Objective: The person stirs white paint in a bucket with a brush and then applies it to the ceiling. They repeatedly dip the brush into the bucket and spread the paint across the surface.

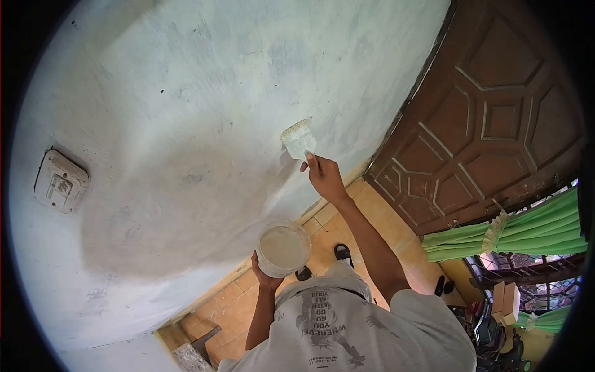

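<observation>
My right hand is closed around the handle of a paintbrush, its wide bristles against or very near the whitish wall. White paint coats the brush. Lower down, my left hand grips a round tub by its side and underneath. Pale, off-white paint lies inside the tub. The wall shows patchy pale coating and a darker grey area, partly in shadow.
A switch plate sits on the wall at left. At right is a brown panelled door, with a green curtain, a cardboard box and a motorbike below. A scraper-like tool rests near the orange tiled floor.
</observation>
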A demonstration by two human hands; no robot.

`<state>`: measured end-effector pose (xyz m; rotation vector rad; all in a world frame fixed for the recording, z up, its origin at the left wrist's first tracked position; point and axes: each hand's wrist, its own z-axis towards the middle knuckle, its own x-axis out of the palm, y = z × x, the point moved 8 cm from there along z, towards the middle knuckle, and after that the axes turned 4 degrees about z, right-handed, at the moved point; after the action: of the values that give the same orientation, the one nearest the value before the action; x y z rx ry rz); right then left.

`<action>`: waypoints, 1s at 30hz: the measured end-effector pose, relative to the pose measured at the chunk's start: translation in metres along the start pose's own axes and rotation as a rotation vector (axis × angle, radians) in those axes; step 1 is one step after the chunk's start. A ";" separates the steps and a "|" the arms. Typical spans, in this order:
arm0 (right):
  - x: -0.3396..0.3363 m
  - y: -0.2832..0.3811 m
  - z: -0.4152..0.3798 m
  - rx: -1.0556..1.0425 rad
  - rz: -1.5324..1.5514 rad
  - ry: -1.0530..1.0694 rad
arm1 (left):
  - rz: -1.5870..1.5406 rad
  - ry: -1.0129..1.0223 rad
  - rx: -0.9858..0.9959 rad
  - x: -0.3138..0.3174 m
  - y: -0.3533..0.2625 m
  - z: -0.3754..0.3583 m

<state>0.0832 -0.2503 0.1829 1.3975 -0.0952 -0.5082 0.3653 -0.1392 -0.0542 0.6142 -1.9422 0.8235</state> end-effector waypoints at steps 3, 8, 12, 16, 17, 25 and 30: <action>-0.002 -0.010 -0.002 0.070 0.061 0.044 | 0.005 0.014 -0.026 -0.001 0.006 0.001; -0.019 -0.034 -0.046 0.095 0.078 -0.049 | -0.023 0.032 -0.031 -0.002 0.012 0.002; -0.033 -0.012 -0.058 -0.128 -0.029 -0.187 | -0.039 0.013 0.007 -0.005 0.009 -0.005; -0.046 0.050 -0.041 -0.188 -0.024 -0.223 | -0.033 0.014 0.012 -0.010 0.010 -0.009; -0.048 0.057 -0.034 -0.171 0.013 -0.224 | -0.042 0.026 0.008 -0.010 0.010 -0.010; -0.021 0.019 -0.027 -0.169 -0.249 -0.191 | -0.024 0.016 0.046 -0.006 0.005 -0.020; -0.011 -0.037 -0.042 -0.122 -0.305 -0.104 | -0.015 0.036 0.016 -0.010 0.007 -0.016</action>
<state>0.0781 -0.2103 0.1425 1.2713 0.0658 -0.8269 0.3736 -0.1219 -0.0597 0.6187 -1.8977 0.8355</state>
